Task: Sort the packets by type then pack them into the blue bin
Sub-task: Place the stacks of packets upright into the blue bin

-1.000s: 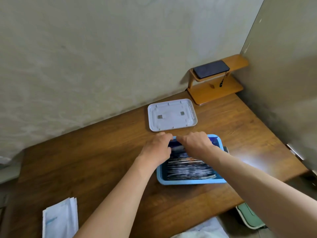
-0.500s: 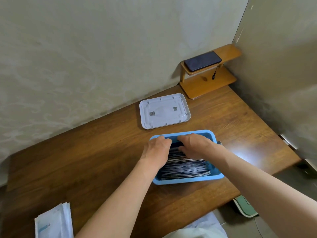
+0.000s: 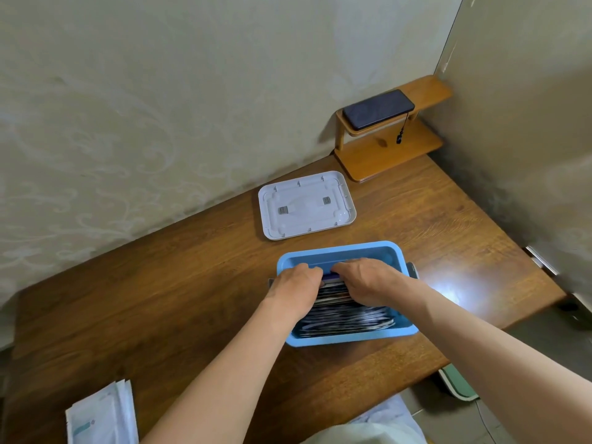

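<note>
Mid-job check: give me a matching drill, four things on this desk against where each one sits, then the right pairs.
Things
1 phone
2 white lid
3 pale packets
4 dark packets

Places
A in the blue bin
B on the wooden shelf
C flat on the table, beyond the bin
D at the table's near left corner

Pairs: 1-B, 2-C, 3-D, 4-A

Dark packets (image 3: 349, 318) stand on edge – filling the blue bin (image 3: 339, 251)

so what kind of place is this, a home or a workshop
Probably a home desk in a room corner: a wooden table against patterned wallpaper, with a phone on a small wooden shelf.
</note>
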`<state>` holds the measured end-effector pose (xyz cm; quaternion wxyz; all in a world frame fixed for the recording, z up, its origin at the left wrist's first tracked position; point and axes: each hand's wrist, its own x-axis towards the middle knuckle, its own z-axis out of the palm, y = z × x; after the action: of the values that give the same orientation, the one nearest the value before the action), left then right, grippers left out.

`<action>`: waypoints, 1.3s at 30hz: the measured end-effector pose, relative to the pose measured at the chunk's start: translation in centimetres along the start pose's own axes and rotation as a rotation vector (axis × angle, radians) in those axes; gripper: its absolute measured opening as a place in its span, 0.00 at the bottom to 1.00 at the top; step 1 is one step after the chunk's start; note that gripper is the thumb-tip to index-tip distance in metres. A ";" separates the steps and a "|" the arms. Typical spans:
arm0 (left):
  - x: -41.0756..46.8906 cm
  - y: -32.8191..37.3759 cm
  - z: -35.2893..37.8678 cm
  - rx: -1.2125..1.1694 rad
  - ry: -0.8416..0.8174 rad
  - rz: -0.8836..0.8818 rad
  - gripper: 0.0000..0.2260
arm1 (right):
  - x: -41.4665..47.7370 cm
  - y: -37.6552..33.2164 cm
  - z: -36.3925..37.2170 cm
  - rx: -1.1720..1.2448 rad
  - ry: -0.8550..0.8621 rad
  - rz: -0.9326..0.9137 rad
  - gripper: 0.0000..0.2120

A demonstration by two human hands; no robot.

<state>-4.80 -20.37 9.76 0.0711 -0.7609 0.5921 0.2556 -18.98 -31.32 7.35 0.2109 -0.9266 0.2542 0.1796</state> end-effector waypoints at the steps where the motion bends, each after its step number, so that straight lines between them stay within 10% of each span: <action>1: -0.1 0.1 0.1 0.018 0.004 0.008 0.05 | 0.1 0.1 0.0 0.013 0.003 -0.006 0.13; 15: -0.9 0.7 0.4 0.087 -0.014 0.046 0.23 | -1.0 0.1 0.1 0.129 0.120 -0.017 0.17; 24: -3.2 -2.5 -0.8 -0.047 0.244 0.106 0.12 | -0.7 -3.8 -0.9 0.130 0.465 -0.115 0.16; 34: -8.5 -9.8 -1.2 -0.441 0.456 -0.122 0.09 | 2.6 -15.2 -2.2 0.420 0.491 -0.185 0.05; 39: -16.0 -17.8 1.8 -0.526 0.580 -0.476 0.11 | 5.5 -24.4 0.1 0.530 0.204 -0.284 0.06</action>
<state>8.69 -0.68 12.31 -0.2367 -0.9081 0.3110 0.1502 -1.22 -14.37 12.17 0.4414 -0.8788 0.1801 -0.0180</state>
